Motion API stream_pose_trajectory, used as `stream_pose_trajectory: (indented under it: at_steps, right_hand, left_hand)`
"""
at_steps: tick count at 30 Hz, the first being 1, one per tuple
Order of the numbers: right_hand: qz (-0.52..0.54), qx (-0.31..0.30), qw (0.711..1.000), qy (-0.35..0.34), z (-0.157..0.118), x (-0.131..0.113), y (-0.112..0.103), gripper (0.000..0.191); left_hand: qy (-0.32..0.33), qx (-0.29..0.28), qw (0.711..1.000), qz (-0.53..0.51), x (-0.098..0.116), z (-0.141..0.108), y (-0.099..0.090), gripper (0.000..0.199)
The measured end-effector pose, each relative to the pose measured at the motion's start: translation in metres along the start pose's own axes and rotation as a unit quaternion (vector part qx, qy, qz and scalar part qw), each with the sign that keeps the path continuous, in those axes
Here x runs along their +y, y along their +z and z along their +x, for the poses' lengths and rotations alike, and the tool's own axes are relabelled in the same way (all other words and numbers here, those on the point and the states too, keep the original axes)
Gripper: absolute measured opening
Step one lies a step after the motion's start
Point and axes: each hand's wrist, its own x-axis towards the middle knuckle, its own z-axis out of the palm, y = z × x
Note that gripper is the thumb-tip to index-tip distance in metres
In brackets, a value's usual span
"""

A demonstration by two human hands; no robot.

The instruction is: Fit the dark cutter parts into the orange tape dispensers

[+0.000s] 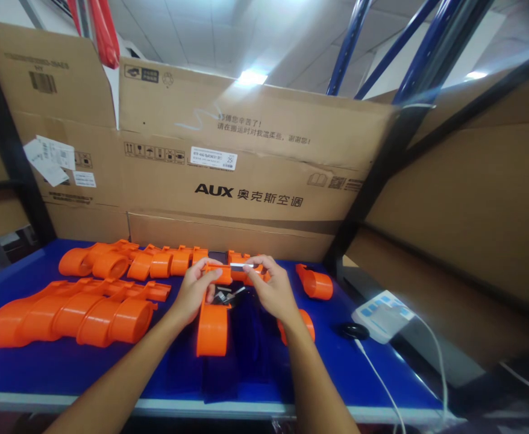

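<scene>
My left hand [199,289] is closed on an orange plastic part [219,275], thumb on top, above the blue table. My right hand [269,283] pinches a small white strip [241,266] at the right end of that part. Just below my left hand stands an orange ring-shaped piece [212,330]. Small dark and white pieces [223,295] lie between the hands. Behind them, more orange parts are partly hidden by my fingers.
Rows of orange ring parts [93,316] lie at the left on the blue table [124,377]. Two more [317,285] are at the right, near a white device [382,316] with cables and a black oval object [355,331]. Cardboard [255,150] stands behind.
</scene>
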Motion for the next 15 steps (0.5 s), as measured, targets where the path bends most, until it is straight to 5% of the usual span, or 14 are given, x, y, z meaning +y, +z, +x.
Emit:
stream_pose_trajectory:
  at_steps: [5, 10, 15]
  right_hand:
    - [-0.069, 0.078, 0.994, 0.04, 0.002, 0.022, -0.018, 0.011]
    - [-0.238, -0.077, 0.967, 0.045, -0.001, 0.03, -0.02, 0.008]
    - [-0.288, -0.183, 0.939, 0.039, -0.003, 0.025, -0.016, 0.007]
  left_hand:
    - [-0.016, 0.06, 0.996, -0.057, 0.004, 0.011, -0.015, 0.04]
    - [-0.032, 0.056, 0.996, -0.062, -0.001, 0.014, -0.015, 0.039]
    - [-0.037, 0.06, 0.995, -0.064, -0.003, 0.012, -0.013, 0.038]
